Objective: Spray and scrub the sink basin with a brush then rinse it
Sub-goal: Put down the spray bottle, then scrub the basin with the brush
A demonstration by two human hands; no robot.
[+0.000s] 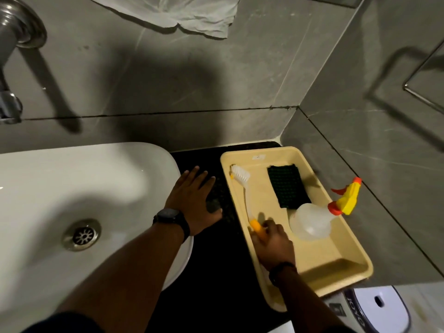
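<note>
Glossy white ceramic sink basin [72, 179], smooth, with highlights on its rim. Round drain strainer [81, 234] is brushed metal; curved tap [9, 68] is polished metal. Grey stone-look wall tiles [192, 80] are satin and faintly veined. Black speckled countertop [204, 272] looks like polished stone. Cream rectangular plastic tray [336, 272] is matt. White-bristled plastic brush [242, 186], orange handle tip. Dark green scouring pad [287, 186] is coarse (dimpled weave). Translucent frosted plastic spray bottle [311, 221], glossy yellow-orange trigger.
</note>
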